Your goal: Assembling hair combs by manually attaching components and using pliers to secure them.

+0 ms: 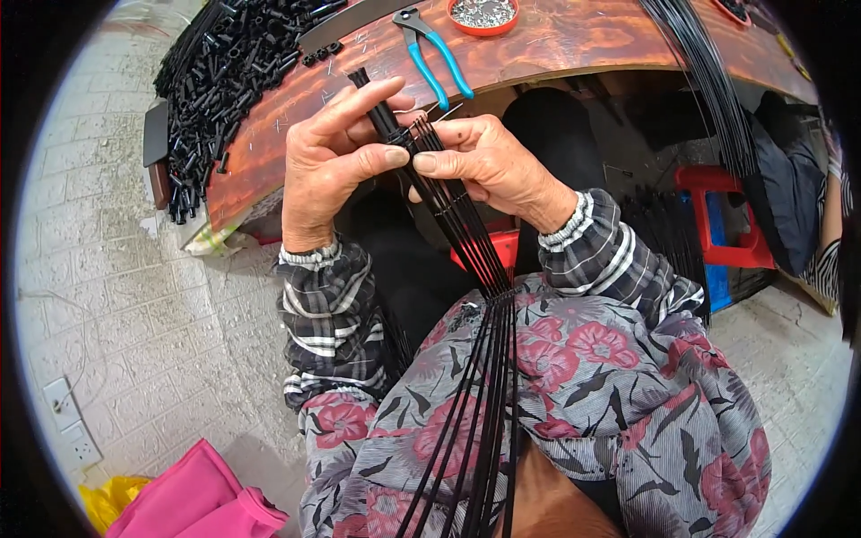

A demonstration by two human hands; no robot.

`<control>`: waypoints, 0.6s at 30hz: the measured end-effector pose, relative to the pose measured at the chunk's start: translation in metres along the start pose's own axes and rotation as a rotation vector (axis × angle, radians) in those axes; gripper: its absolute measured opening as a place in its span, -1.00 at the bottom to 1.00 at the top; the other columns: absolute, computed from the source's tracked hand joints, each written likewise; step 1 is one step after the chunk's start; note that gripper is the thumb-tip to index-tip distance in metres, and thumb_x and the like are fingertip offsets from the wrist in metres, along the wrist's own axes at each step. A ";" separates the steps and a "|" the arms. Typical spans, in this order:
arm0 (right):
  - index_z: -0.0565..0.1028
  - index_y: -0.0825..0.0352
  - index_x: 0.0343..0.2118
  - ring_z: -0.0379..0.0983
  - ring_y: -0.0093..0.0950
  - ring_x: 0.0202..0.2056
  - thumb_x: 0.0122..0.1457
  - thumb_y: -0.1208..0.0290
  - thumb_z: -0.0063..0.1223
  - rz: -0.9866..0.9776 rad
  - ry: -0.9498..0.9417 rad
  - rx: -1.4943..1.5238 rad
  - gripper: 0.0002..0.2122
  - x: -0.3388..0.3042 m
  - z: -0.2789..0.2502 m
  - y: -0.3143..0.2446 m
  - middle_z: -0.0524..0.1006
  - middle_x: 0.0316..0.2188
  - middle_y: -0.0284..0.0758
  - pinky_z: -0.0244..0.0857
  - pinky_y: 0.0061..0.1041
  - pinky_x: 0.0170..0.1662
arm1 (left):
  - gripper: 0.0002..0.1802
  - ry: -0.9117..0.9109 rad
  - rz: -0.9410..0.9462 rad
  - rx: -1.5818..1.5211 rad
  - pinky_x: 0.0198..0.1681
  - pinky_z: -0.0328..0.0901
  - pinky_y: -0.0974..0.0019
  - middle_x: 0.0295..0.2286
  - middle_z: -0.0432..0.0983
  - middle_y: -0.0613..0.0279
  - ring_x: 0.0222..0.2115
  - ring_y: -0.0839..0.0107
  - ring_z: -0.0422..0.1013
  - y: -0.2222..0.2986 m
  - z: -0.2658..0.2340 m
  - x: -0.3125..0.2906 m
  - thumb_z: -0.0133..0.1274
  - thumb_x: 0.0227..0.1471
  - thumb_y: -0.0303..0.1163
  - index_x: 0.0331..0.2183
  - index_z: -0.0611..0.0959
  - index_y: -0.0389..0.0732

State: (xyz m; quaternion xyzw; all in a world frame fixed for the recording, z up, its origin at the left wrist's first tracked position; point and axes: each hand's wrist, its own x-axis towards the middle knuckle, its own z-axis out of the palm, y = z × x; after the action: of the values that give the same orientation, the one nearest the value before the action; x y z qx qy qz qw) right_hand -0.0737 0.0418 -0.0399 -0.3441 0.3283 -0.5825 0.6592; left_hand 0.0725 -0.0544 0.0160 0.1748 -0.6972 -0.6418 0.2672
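My left hand is closed around a short black plastic tube, with the thumb pressed near its lower end. At that end a bundle of thin black umbrella ribs joins the tube, running down over my lap and fanning out. My right hand pinches the ribs just below the joint, its thumb tip almost meeting the left thumb. A thin silver wire sticks out above my right fingers. The fingers behind the ribs are partly hidden.
On the wooden table lie blue-handled pliers, an orange dish of small silver pieces and a heap of black tubular parts. More ribs hang over its right side. A red stool and another person's arm are at right.
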 end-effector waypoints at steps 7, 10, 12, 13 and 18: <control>0.43 0.39 -0.24 0.15 -0.83 -0.78 0.01 0.39 0.05 -0.017 -0.010 0.043 -0.74 -0.001 0.002 0.000 0.51 -0.59 -0.35 -0.11 -0.85 -0.77 | -0.33 -0.106 0.188 -0.191 -0.06 0.23 0.15 -0.17 0.37 -0.07 -0.08 0.15 0.27 -0.027 -0.009 0.005 0.06 -0.39 -0.76 -0.09 0.42 -0.23; 0.43 0.39 -0.24 0.13 -0.83 -0.78 0.00 0.37 0.06 -0.053 -0.039 -0.007 -0.73 0.003 -0.002 0.005 0.52 -0.57 -0.34 -0.13 -0.85 -0.77 | -0.30 -0.170 0.323 -0.217 0.06 0.04 0.03 -0.19 0.39 -0.06 0.02 0.04 0.12 -0.043 -0.015 0.012 0.11 -0.40 -0.69 -0.08 0.43 -0.12; 0.42 0.40 -0.24 0.16 -0.82 -0.78 0.00 0.37 0.07 -0.076 -0.054 -0.027 -0.72 0.005 -0.002 0.006 0.52 -0.57 -0.33 -0.12 -0.85 -0.77 | -0.28 -0.191 0.331 -0.264 0.09 -0.04 -0.01 -0.20 0.40 -0.05 0.05 0.01 0.05 -0.049 -0.016 0.012 0.12 -0.41 -0.66 -0.07 0.43 -0.04; 0.42 0.40 -0.25 0.18 -0.82 -0.77 -0.01 0.36 0.08 -0.094 -0.070 -0.060 -0.72 0.004 -0.003 0.005 0.52 -0.56 -0.32 -0.11 -0.85 -0.77 | -0.26 -0.205 0.348 -0.320 0.11 -0.12 -0.05 -0.22 0.42 -0.04 0.09 -0.03 -0.03 -0.051 -0.014 0.013 0.14 -0.42 -0.63 -0.07 0.43 0.04; 0.42 0.41 -0.26 0.25 -0.80 -0.75 -0.03 0.34 0.10 -0.048 -0.152 0.022 -0.70 0.006 -0.005 0.001 0.52 -0.58 -0.32 -0.07 -0.86 -0.76 | -0.25 -0.219 0.376 -0.448 0.11 -0.17 -0.11 -0.27 0.44 0.00 0.08 -0.08 -0.05 -0.061 -0.006 0.015 0.13 -0.40 -0.60 -0.08 0.43 0.23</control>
State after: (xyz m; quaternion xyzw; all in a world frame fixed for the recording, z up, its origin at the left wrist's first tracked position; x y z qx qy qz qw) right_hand -0.0768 0.0359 -0.0439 -0.3880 0.2626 -0.5737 0.6719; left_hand 0.0578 -0.0749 -0.0420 -0.0908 -0.5832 -0.7337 0.3366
